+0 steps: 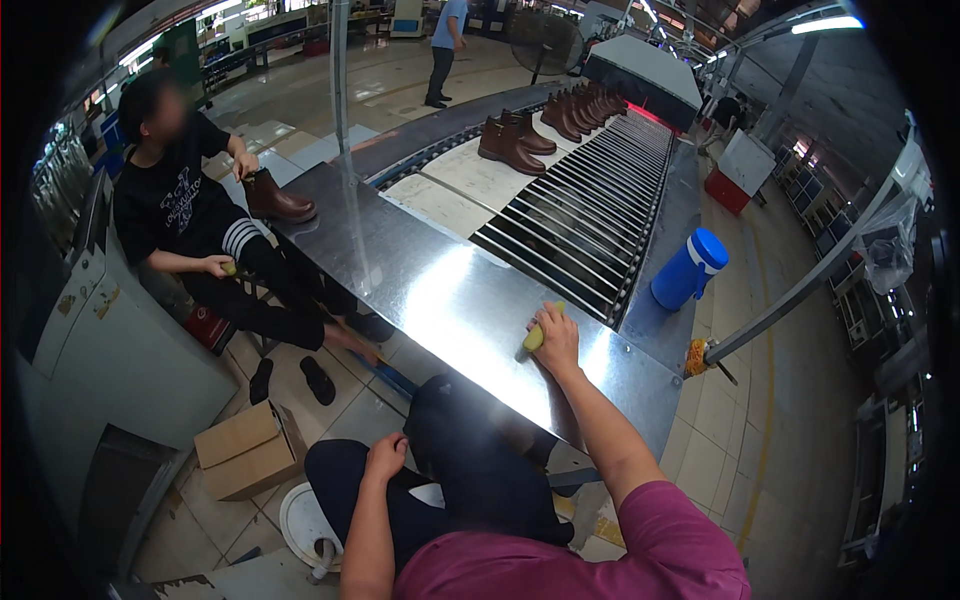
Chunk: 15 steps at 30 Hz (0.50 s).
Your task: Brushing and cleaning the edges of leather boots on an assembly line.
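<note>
A long steel table [420, 270] runs away from the person, and beside it on the right a roller conveyor [590, 215] carries a row of brown boots [515, 145] toward a covered machine [645, 75] at the far end. On the left of the table a co-worker in a black shirt [170, 200] sits with one hand on a single brown boot [275, 198] that stands on the table's corner. A cardboard box [245, 450] lies on the tiled floor near the person's knees, with a pair of black slippers [295, 378] just beyond it. A blue bottle [690, 268] stands at the right edge of the conveyor frame. The person's right hand [557, 340] rests on the near part of the table, its fingers curled around a small yellow block [536, 336] that is pressed against the steel surface; only the block's end shows past the fingers. The left hand [385, 455] lies on the person's own dark trouser leg, fingers loosely bent and holding nothing that can be seen.
</note>
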Available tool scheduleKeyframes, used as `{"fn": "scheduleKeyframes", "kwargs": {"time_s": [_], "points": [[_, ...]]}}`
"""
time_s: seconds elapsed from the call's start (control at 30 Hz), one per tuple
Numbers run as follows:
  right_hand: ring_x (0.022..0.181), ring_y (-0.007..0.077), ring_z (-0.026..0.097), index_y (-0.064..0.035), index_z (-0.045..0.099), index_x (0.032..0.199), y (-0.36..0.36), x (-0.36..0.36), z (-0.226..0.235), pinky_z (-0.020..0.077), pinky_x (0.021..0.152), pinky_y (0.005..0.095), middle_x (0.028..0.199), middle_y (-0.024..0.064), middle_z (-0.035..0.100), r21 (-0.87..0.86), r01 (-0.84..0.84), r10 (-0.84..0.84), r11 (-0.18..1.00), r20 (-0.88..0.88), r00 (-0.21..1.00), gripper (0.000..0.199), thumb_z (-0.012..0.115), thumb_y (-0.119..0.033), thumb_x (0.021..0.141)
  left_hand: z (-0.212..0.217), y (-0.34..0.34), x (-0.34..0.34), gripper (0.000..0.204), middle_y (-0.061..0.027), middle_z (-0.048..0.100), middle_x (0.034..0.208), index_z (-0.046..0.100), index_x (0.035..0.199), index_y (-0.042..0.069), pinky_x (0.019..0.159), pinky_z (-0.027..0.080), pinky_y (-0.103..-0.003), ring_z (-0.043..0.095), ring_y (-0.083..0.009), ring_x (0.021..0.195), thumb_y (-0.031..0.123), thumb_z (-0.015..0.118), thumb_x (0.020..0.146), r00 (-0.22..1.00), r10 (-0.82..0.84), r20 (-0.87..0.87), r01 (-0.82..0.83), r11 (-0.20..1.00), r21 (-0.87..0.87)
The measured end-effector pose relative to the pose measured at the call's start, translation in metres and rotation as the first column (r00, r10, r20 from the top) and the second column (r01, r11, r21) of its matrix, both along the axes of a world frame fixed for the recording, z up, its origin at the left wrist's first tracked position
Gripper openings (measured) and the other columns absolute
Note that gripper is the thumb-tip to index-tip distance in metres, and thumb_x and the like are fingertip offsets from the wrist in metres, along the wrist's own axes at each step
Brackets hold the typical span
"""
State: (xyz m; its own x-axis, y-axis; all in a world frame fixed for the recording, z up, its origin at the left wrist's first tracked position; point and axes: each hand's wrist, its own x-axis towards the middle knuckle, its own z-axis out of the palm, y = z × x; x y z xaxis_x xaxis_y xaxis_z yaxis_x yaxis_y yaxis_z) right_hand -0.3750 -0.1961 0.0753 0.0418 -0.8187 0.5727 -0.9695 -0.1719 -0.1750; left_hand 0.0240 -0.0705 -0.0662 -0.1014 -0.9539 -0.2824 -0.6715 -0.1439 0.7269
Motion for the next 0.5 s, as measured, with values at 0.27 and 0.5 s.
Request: {"fn": "scheduleKeyframes", "kwargs": {"time_s": [0.27, 0.5], "points": [[0.107, 0.0379, 0.063, -0.0096, 0.066, 0.110, -0.002, -0.002, 0.001, 0.0472, 0.089, 0.0488, 0.132, 0.0130, 0.063, -0.031, 0.010, -0.010, 0.999, -0.003, 1.000, 0.029, 0.076, -0.023, 0.086, 0.010, -0.002, -0.010, 0.027, -0.0208, 0.073, 0.112, 0.072, 0.116, 0.012, 0.093, 0.053, -0.049, 0.067, -0.0423, 0.108, 0.028, 0.060, 0.098, 1.000, 0.000, -0.020, 0.000, 1.000, -0.027], [0.106, 0.0386, 0.063, -0.0091, 0.067, 0.109, 0.007, -0.009, -0.001, 0.0471, 0.088, 0.0509, 0.134, 0.0132, 0.062, -0.003, 0.010, -0.010, 1.000, -0.008, 1.000, 0.027, 0.074, -0.022, 0.086, 0.009, 0.005, -0.023, 0.030, -0.0217, 0.073, 0.113, 0.071, 0.120, 0.008, 0.095, 0.053, -0.047, 0.068, -0.0409, 0.110, 0.025, 0.061, 0.098, 0.995, 0.027, -0.095, -0.034, 0.996, -0.082]]}}
